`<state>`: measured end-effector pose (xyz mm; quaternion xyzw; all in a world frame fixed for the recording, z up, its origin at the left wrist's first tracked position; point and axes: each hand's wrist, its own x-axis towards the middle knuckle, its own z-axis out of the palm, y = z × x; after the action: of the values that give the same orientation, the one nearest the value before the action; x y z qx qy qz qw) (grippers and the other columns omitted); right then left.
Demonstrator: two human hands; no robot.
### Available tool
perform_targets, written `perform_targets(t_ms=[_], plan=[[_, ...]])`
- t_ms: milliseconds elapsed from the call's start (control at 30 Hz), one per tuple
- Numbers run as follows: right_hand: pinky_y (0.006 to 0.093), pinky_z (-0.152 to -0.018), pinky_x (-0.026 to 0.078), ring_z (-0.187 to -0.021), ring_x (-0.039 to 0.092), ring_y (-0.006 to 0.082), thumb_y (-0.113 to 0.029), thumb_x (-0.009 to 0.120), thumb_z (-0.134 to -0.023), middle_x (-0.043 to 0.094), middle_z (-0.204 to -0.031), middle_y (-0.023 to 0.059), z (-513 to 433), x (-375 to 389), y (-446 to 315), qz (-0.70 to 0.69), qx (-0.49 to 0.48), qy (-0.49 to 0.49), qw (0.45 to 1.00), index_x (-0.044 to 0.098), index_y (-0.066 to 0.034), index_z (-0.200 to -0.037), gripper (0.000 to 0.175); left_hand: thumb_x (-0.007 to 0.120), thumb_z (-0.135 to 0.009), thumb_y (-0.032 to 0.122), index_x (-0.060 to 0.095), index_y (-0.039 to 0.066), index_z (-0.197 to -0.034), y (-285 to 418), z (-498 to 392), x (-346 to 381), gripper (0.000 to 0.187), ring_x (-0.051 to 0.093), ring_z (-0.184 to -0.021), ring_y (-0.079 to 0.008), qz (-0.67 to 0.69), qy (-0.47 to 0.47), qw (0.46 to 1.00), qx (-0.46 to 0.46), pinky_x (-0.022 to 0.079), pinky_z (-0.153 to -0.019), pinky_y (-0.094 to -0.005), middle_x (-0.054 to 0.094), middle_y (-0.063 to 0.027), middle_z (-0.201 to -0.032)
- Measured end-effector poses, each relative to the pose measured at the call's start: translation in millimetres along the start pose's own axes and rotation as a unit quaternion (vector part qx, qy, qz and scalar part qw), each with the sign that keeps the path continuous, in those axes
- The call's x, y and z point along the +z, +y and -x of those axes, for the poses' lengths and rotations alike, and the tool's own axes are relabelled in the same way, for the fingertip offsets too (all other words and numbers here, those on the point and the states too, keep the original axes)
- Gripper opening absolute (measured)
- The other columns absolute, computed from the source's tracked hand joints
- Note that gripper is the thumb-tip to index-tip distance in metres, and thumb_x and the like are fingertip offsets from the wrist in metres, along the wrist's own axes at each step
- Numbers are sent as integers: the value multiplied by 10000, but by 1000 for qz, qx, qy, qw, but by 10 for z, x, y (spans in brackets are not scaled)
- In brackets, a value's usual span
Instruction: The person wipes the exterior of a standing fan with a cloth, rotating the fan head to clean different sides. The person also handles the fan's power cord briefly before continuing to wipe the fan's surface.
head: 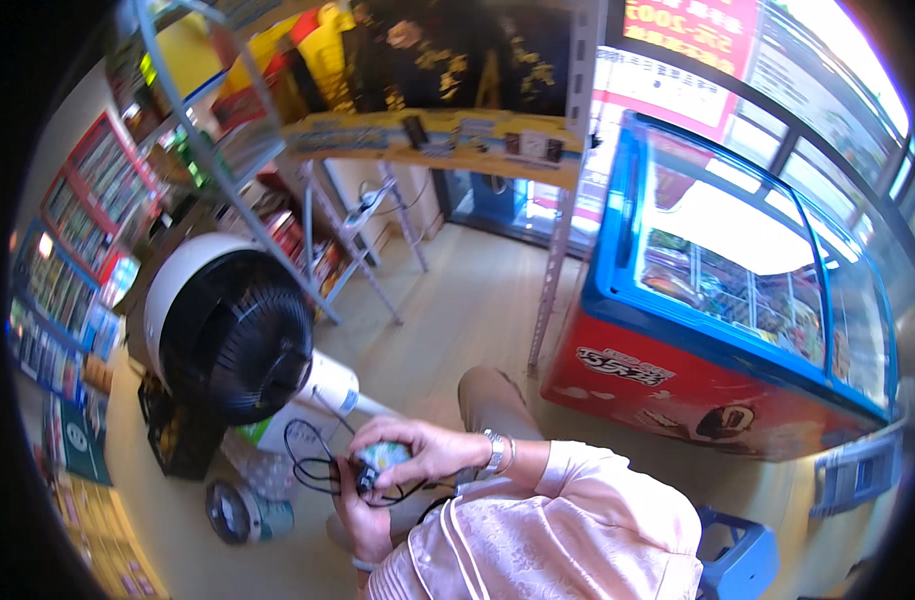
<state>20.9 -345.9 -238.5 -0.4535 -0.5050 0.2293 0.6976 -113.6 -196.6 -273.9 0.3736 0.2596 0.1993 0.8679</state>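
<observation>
My right hand (pixel 420 450), with a wristwatch and bracelet, holds a small crumpled cloth (pixel 384 454) with a green and white pattern. Just below, my left hand (pixel 361 510) has its fingers around a black plug (pixel 366 480), which the cloth touches. A black power cord (pixel 296 466) hangs in loose loops at the left of both hands. It runs up beside the white post (pixel 336 379) of a fan. The round fan head (pixel 236 330), black at the back with a white rim, is tilted before me.
A red and blue glass-topped chest freezer (pixel 652 360) stands at the right. Metal rack legs (pixel 553 285) rise ahead, and a stepladder (pixel 224 165) leans at the upper left. A teal and white cylindrical object (pixel 251 514) lies on the floor. Beside me is a blue plastic stool (pixel 739 555).
</observation>
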Motion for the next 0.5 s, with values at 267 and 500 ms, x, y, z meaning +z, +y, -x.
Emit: perform_targets(t_ms=[267, 500], plan=[[297, -897, 531, -1023, 618, 111, -250, 721, -1010, 658, -1118, 18, 73, 10, -21, -105, 76, 41, 991, 651, -63, -1259, 320, 634, -1056, 268, 581, 90, -1195, -113, 4, 62, 232, 674, -1016, -182, -73, -90, 992, 54, 567, -825, -310, 641, -53, -1117], [219, -664, 498, -760, 550, 20, -348, 673, -1042, 627, -915, -56, 58, 24, 51, -138, 163, 83, 973, 628, -83, -1185, 304, 566, -1096, 241, 500, 100, -1455, -65, -25, -104, 392, 585, -860, -73, -135, -35, 984, 109, 435, -726, -225, 663, -14, -1073]])
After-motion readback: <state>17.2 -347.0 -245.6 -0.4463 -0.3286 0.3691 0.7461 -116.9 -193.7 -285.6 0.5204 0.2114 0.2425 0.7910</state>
